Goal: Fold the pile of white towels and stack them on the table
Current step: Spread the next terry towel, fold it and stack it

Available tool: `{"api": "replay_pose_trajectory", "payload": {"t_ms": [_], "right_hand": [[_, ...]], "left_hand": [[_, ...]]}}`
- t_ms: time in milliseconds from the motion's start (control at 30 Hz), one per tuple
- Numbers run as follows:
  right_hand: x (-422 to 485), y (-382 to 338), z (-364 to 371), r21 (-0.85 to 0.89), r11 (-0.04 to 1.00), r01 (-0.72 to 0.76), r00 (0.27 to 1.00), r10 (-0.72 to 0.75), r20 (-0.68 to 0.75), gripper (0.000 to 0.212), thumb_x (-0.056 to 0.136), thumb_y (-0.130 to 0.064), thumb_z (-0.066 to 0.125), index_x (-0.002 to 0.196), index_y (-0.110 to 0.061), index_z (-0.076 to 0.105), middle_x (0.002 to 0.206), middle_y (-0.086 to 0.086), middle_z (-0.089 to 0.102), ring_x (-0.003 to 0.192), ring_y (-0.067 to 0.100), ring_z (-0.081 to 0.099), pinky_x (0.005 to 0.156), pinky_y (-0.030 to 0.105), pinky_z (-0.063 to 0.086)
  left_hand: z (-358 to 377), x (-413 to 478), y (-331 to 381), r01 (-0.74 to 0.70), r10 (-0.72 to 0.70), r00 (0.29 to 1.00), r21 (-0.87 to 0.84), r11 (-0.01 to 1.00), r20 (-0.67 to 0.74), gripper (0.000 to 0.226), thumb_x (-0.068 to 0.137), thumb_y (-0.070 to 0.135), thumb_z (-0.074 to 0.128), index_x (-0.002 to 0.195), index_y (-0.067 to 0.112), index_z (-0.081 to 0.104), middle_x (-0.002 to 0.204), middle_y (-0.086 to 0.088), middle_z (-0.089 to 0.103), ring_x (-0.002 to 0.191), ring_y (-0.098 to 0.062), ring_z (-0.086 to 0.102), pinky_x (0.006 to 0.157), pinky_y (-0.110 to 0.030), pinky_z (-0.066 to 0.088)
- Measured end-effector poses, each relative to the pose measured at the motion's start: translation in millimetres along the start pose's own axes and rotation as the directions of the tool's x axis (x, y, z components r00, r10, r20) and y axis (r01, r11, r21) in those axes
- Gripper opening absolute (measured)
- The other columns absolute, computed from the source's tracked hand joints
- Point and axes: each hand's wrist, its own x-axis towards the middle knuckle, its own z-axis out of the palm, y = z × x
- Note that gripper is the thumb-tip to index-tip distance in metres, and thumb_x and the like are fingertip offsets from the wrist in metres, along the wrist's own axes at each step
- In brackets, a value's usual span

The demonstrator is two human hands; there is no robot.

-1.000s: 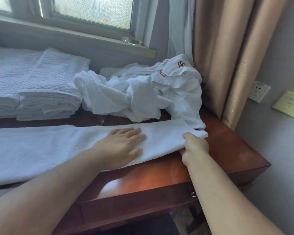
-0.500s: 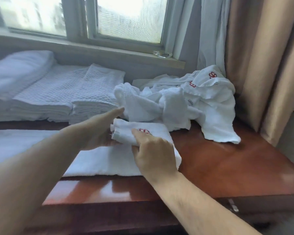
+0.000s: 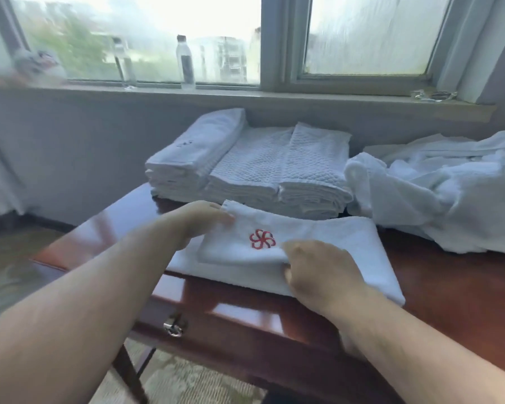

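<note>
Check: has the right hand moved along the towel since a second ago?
Yes. The right hand went from the towel's end nearest the unfolded pile leftward, toward the folded stacks.

Bare table (image 3: 449, 287) lies right of the folded towel (image 3: 318, 237), between it and the loose pile (image 3: 435, 193); a strip of bare wood also runs along the near edge and at the left corner. Behind the towel, three stacks (image 3: 245, 167) stand side by side, touching, and close the way to the wall. The pile blocks the right rear. On the sill, two bottles (image 3: 185, 62) stand well above the stacks.
</note>
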Motion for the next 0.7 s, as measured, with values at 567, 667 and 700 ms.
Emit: {"api": "replay_pose_trajectory", "payload": {"t_ms": [567,667,700], "right_hand": [[40,-65,17,0.064,0.976,0.206,0.978,-0.207,0.006,0.018,0.1,-0.039,0.039,0.089,-0.026,0.044,0.093,-0.003,0.062,0.085,0.026,0.053,0.064,0.037,0.03],[40,-61,16,0.047,0.976,0.213,0.976,-0.215,0.034,0.03,0.099,-0.049,0.036,0.089,-0.024,0.051,0.093,-0.005,0.061,0.093,0.022,0.056,0.065,0.036,0.035],[40,-60,15,0.049,0.975,0.218,0.973,-0.221,0.063,0.04,0.098,-0.056,0.032,0.089,-0.024,0.054,0.094,-0.007,0.062,0.094,0.02,0.056,0.068,0.036,0.039]], "left_hand": [[-54,22,-70,-0.001,0.021,0.971,0.082,0.997,-0.236,0.021,0.095,0.033,0.063,0.095,0.013,0.07,0.091,-0.004,0.073,0.08,-0.021,0.065,0.079,-0.04,0.054],[-55,27,-67,-0.022,0.083,0.961,0.227,0.974,-0.265,0.015,0.095,0.037,0.062,0.091,0.023,0.065,0.085,0.008,0.066,0.076,-0.01,0.059,0.065,-0.028,0.043],[-56,29,-67,-0.007,0.081,0.96,0.267,0.964,-0.267,0.013,0.095,0.038,0.062,0.096,0.025,0.064,0.089,0.011,0.065,0.078,-0.007,0.058,0.065,-0.026,0.041]]}}
